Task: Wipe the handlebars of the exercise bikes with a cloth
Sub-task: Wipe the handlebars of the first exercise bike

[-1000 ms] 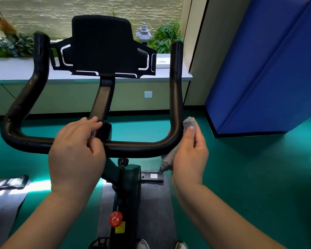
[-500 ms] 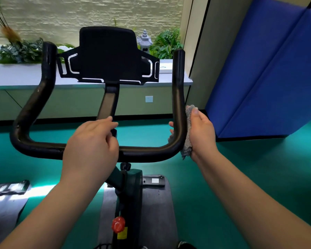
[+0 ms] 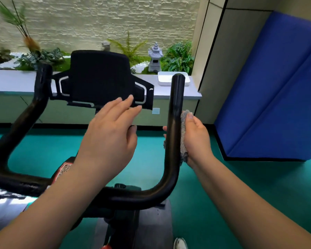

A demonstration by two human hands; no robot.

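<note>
The black handlebar (image 3: 176, 108) of an exercise bike curves across the view, with two upright ends and a low crossbar. My right hand (image 3: 196, 139) grips a grey cloth (image 3: 183, 135) wrapped round the right upright, about halfway up it. My left hand (image 3: 111, 133) hovers above the crossbar with its fingers spread and holds nothing; its fingertips are in front of the lower edge of the black tablet holder (image 3: 101, 78). The left upright (image 3: 41, 85) stands free.
A grey ledge (image 3: 13, 83) with plants, a small stone lantern (image 3: 154, 58) and a white tray (image 3: 164, 80) runs behind the bike. A blue padded panel (image 3: 269, 90) stands at the right. The floor is green; a grey mat (image 3: 151, 229) lies under the bike.
My left hand has lifted off the crossbar and opened, rising toward the tablet holder. My right hand has slid the cloth up the right upright. The view has moved closer.
</note>
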